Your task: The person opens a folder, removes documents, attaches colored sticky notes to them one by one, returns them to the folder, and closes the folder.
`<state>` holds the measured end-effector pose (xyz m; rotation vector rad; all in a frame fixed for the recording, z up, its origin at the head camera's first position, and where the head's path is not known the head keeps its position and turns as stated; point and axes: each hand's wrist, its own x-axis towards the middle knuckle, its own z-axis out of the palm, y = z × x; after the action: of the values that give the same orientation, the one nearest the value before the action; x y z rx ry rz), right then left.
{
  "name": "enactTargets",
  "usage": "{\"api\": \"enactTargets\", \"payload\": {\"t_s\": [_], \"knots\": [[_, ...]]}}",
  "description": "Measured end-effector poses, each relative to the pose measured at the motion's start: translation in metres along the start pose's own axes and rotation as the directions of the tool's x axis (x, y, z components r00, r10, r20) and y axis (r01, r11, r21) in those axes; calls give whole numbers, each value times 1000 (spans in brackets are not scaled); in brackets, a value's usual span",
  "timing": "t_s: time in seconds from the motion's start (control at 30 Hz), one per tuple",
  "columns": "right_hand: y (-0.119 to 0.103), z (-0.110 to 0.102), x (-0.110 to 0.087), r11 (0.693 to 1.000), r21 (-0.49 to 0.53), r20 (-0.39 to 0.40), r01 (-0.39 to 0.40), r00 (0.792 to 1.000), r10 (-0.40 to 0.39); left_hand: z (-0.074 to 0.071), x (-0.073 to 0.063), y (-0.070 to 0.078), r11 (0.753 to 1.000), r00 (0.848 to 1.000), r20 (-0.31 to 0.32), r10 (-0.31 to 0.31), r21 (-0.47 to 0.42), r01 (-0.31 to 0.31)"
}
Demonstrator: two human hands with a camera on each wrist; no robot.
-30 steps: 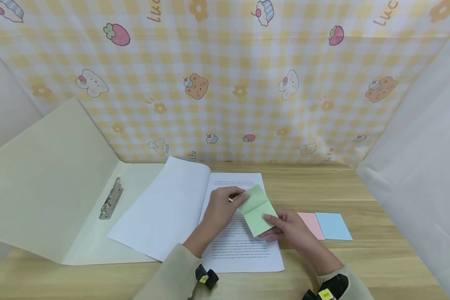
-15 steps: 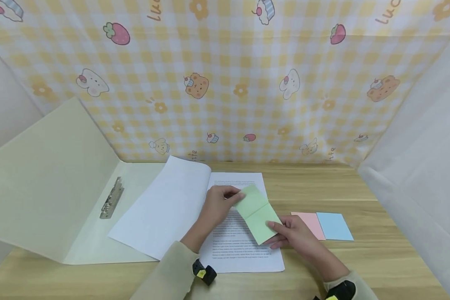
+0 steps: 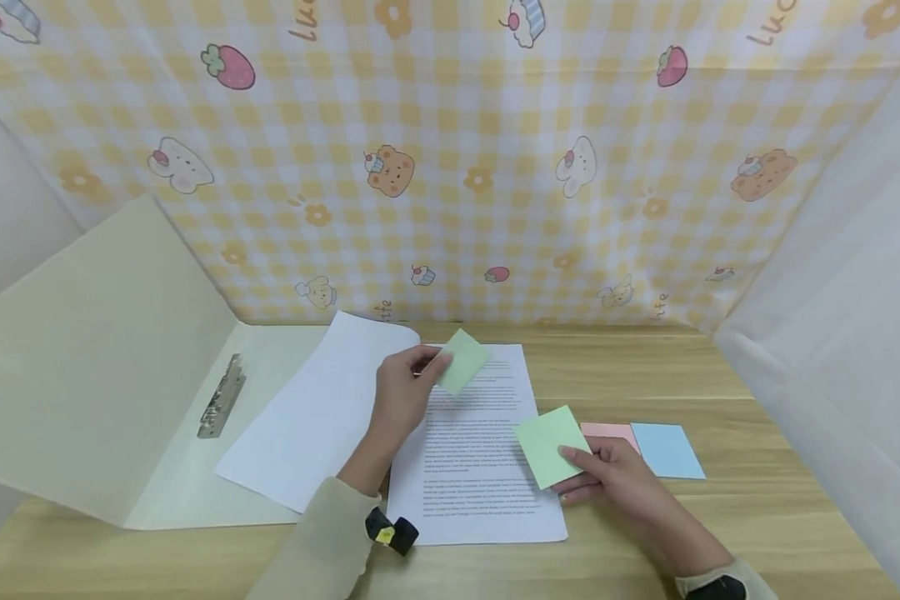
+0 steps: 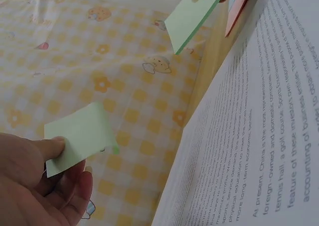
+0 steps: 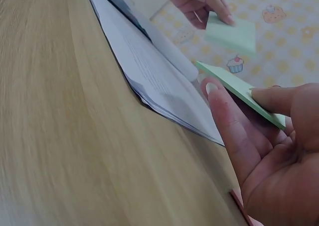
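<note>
Pinching a likely light, limp green sticky note (image 3: 467, 364) with left hand (image 3: 402, 393), gripping a stiffer-looking green pad (image 3: 546, 446) with right hand (image 3: 621, 475); best held by edges.

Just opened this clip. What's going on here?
A person's left grip pinches a single green note above a printed page. The right grip holds a green pad. A pink pad and a blue pad lie to the right on the table; a folder stands open to the left.
</note>
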<state>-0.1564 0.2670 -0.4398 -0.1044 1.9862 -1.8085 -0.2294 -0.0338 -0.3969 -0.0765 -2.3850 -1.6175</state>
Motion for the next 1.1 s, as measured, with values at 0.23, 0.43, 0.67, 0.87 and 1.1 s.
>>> {"api": "enactTargets", "payload": {"t_s": [0.23,0.43,0.67,0.87,1.1], "knots": [[-3,-22,-10,997,-79,-165,8,986,-21,3,-7,7,998,996,90,21,49,-26],[-3,-52,-24,990,-141,-273,-20,962,-20,7,-13,8,993,988,138,68,85,-80],[2,-95,-46,965,-243,-402,-103,916,-3,10,-20,4,981,981,173,92,151,-118],[5,-132,-67,926,-314,-452,-210,891,48,10,-22,0,966,977,169,127,203,-161],[17,-165,-81,923,-315,-508,-221,861,33,11,-23,-3,951,971,174,164,234,-203]]}}
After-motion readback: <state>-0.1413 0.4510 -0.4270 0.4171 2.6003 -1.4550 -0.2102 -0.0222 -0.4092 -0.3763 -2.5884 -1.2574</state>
